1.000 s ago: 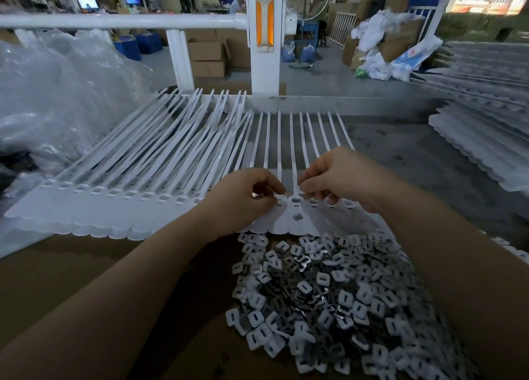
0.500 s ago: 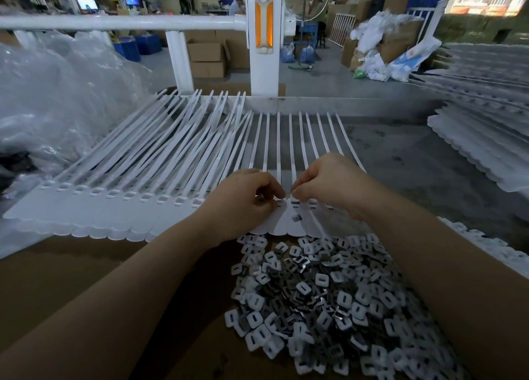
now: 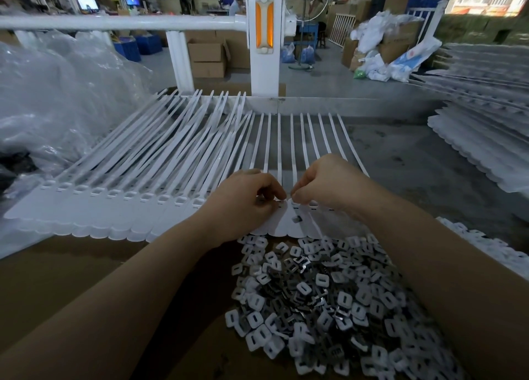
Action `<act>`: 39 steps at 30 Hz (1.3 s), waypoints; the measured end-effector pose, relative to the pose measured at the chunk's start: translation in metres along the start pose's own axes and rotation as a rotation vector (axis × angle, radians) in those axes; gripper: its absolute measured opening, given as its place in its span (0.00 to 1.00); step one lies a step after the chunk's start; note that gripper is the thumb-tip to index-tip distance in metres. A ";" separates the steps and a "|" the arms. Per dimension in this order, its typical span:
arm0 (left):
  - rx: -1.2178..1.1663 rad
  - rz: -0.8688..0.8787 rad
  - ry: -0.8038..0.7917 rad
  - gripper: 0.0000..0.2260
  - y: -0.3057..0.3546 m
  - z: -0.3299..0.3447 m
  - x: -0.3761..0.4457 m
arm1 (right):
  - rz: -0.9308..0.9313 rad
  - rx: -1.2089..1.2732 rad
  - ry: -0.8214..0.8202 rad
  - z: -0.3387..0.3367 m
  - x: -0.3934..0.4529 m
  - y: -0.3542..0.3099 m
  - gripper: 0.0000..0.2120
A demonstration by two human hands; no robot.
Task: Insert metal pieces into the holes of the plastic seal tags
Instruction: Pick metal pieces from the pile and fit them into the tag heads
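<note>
White plastic seal tags run long-axis far-to-near; both grips, left hand and right hand, pinch together directly above one tag's hole, contents unclear.

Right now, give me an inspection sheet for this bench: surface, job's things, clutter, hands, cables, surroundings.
Surface: brown cardboard sheet in front, grey bench top beyond.
Job's things: row of white seal tags with straps fanned away; pile of metal pieces near the person; one loose metal piece on a tag.
Clutter: clear plastic bags at left; more stacked tags at right.
Hands: left hand and right hand pinch at a tag head together; what each holds is hidden.
Cables: nothing seen.
Surroundings: white railing, cartons, workshop floor.
</note>
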State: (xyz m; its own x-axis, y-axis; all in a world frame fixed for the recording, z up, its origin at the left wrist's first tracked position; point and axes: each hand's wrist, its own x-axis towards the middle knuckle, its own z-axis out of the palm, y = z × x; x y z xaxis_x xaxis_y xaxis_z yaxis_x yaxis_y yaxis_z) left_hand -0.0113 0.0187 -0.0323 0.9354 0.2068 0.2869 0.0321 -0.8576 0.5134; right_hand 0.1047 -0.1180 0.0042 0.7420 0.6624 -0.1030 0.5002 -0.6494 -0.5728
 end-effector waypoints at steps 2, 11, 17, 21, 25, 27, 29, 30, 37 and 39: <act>0.002 0.001 -0.001 0.08 0.000 0.000 0.000 | 0.006 -0.009 -0.011 0.000 0.001 0.000 0.05; 0.069 0.061 -0.029 0.11 0.003 -0.003 -0.003 | 0.132 0.191 -0.017 -0.005 0.005 0.013 0.11; 0.282 0.175 -0.113 0.17 0.007 -0.006 -0.005 | 0.210 0.354 -0.027 -0.009 0.008 0.018 0.12; 0.433 0.225 -0.109 0.17 0.011 -0.007 -0.005 | 0.204 0.339 -0.021 -0.006 0.008 0.018 0.11; 0.496 0.265 -0.091 0.16 0.014 -0.007 -0.001 | 0.199 0.331 -0.002 -0.005 0.008 0.017 0.15; 0.421 0.224 -0.096 0.16 0.014 -0.006 -0.001 | 0.195 0.335 -0.004 -0.006 0.008 0.018 0.14; 0.310 0.160 -0.110 0.15 0.012 -0.006 -0.002 | 0.193 0.335 -0.009 -0.007 0.008 0.018 0.15; 0.245 0.136 -0.125 0.14 0.011 -0.008 -0.002 | 0.191 0.335 -0.011 -0.007 0.008 0.018 0.15; -0.179 0.109 -0.151 0.07 0.015 -0.021 -0.003 | 0.185 0.327 -0.018 -0.007 0.008 0.017 0.13; -0.099 0.082 -0.145 0.07 0.017 -0.017 -0.004 | 0.181 0.332 -0.023 -0.007 0.008 0.017 0.13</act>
State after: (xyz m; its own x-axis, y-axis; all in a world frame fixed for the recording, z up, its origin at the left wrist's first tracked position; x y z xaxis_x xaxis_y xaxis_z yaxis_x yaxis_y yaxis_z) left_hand -0.0201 0.0115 -0.0115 0.9746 0.0617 0.2151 -0.0746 -0.8168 0.5721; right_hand 0.1219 -0.1262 -0.0008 0.7934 0.5583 -0.2427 0.1872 -0.6030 -0.7755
